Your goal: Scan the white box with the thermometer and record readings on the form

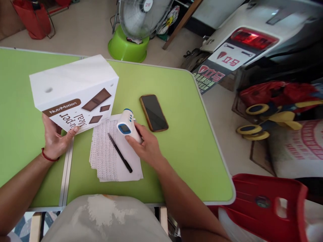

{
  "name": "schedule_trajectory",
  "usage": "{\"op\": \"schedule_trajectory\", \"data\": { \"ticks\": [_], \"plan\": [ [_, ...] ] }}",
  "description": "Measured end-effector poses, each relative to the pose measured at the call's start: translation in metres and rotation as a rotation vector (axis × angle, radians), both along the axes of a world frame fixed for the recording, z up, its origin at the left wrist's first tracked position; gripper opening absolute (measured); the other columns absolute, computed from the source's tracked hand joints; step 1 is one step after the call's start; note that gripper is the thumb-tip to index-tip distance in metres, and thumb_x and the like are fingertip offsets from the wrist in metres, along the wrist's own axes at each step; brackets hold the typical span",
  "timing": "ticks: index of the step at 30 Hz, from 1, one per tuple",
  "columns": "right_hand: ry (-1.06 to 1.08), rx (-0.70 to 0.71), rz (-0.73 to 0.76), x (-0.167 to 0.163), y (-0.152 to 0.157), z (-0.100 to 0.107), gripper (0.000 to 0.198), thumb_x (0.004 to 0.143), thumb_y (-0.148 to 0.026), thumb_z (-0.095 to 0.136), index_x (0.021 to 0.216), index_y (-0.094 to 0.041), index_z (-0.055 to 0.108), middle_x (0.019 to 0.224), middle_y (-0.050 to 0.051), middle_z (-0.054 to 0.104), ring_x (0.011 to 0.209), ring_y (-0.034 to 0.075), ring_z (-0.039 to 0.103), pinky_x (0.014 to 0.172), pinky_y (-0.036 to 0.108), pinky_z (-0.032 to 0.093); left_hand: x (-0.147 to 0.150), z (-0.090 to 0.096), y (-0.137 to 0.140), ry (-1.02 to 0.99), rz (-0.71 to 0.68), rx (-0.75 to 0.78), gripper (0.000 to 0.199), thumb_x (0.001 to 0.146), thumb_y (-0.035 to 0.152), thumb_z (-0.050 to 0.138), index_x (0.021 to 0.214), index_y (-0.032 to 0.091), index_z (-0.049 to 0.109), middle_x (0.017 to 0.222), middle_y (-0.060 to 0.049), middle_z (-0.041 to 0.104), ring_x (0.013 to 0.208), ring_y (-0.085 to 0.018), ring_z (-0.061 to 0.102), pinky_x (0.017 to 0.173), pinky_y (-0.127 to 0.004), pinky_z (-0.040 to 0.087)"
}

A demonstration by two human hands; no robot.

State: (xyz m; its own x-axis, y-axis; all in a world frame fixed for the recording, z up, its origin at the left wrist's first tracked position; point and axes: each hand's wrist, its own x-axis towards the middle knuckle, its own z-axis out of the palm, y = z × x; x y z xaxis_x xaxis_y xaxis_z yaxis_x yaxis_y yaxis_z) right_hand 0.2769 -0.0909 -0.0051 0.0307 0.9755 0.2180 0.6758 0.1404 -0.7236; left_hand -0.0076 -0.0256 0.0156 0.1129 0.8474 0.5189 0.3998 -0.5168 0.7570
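My left hand (57,139) grips a white cardboard box (73,80) by its lower edge, thumb on the printed front. Brown bars and the word NutriMotion show on that side; the box is tilted above the table. In my right hand (147,144) is a white and blue infrared thermometer (127,126), its small screen facing me. Below it lie sheets of handwritten paper (106,151) with a black pen (120,154) on top. A smartphone (154,112) in a brown case rests to the right of the thermometer.
The green folding table (191,158) has a metal rim and a seam left of the papers. Beyond it a fan (145,16) stands on a green plastic stool (121,43). A scooter (254,38) is at the right, a red plastic chair (267,188) at the near right corner.
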Motion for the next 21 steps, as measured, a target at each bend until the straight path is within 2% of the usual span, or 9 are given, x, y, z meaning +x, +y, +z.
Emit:
{"op": "schedule_trajectory", "data": {
  "ticks": [4, 8, 11, 15, 18, 21],
  "plan": [
    [-0.324, -0.057, -0.103, 0.011, 0.010, -0.016, 0.053, 0.088, -0.053, 0.050, 0.124, -0.015, 0.056, 0.108, 0.018, 0.065, 0.101, 0.032, 0.061, 0.083, 0.047, 0.052, -0.003, -0.005, 0.006, 0.008, 0.030, 0.030, 0.067, 0.084, 0.043, 0.070, 0.137, 0.028, 0.033, 0.136, -0.007, 0.049, 0.135, -0.031, 0.043, 0.110, -0.058, 0.043],
    [-0.469, 0.006, -0.154, 0.014, 0.013, -0.026, 0.053, 0.091, -0.055, 0.045, 0.122, -0.014, 0.056, 0.102, 0.018, 0.063, 0.095, 0.031, 0.059, 0.079, 0.045, 0.052, -0.004, -0.006, 0.008, 0.057, 0.020, 0.026, 0.067, 0.089, 0.050, 0.061, 0.142, 0.030, 0.025, 0.144, -0.008, 0.042, 0.132, -0.031, 0.045, 0.109, -0.060, 0.042],
    [-0.540, 0.077, -0.151, 0.014, 0.012, -0.026, 0.051, 0.092, -0.053, 0.045, 0.122, -0.013, 0.055, 0.099, 0.017, 0.062, 0.093, 0.030, 0.056, 0.078, 0.046, 0.051, -0.004, -0.006, 0.009, 0.108, 0.011, 0.005, 0.064, 0.093, 0.053, 0.053, 0.143, 0.028, 0.021, 0.144, -0.008, 0.040, 0.132, -0.029, 0.046, 0.110, -0.059, 0.041],
    [-0.571, 0.238, -0.153, 0.005, 0.008, -0.013, 0.049, 0.091, -0.044, 0.053, 0.126, -0.012, 0.053, 0.109, 0.021, 0.057, 0.099, 0.033, 0.053, 0.082, 0.051, 0.049, -0.004, -0.009, 0.011, 0.111, -0.004, 0.010, 0.061, 0.094, 0.052, 0.053, 0.142, 0.027, 0.024, 0.140, -0.009, 0.044, 0.129, -0.028, 0.048, 0.109, -0.056, 0.044],
    [-0.456, 0.380, -0.001, -0.010, -0.002, -0.004, 0.038, 0.092, -0.033, 0.054, 0.125, -0.016, 0.053, 0.100, 0.015, 0.062, 0.092, 0.026, 0.058, 0.079, 0.041, 0.051, -0.005, -0.009, 0.010, 0.123, 0.003, 0.014, 0.059, 0.095, 0.053, 0.051, 0.141, 0.027, 0.024, 0.139, -0.008, 0.044, 0.128, -0.025, 0.049, 0.107, -0.053, 0.046],
    [-0.420, 0.342, 0.196, -0.024, -0.011, -0.003, 0.031, 0.093, -0.033, 0.055, 0.119, -0.016, 0.055, 0.080, 0.007, 0.065, 0.072, 0.018, 0.060, 0.063, 0.030, 0.050, -0.007, -0.008, 0.008, 0.183, 0.064, 0.057, 0.061, 0.096, 0.047, 0.053, 0.142, 0.022, 0.023, 0.140, -0.009, 0.039, 0.129, -0.026, 0.046, 0.104, -0.053, 0.047]
  ]
}}
